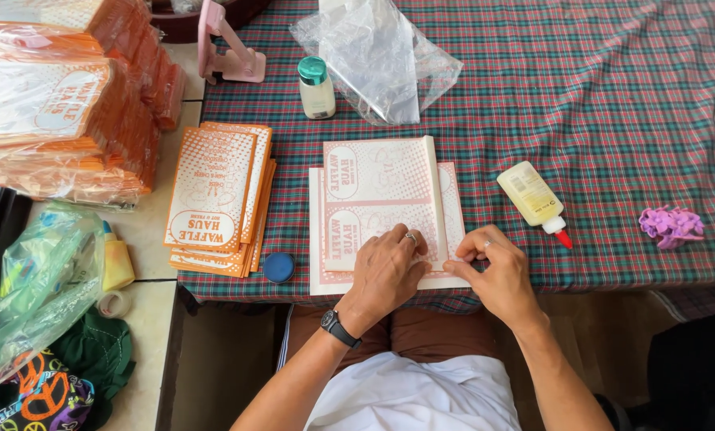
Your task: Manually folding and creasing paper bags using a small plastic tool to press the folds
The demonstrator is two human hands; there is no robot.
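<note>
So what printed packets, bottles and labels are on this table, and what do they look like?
Pink-and-white printed paper sheets: centre, flat under both hands.
Orange-and-white printed paper bags: stacked to their left.
Wrapped orange bundles: piled top left.
Yellowish glue bottle, red tip: lying to the right.
White bottle, green cap: standing behind.
</note>
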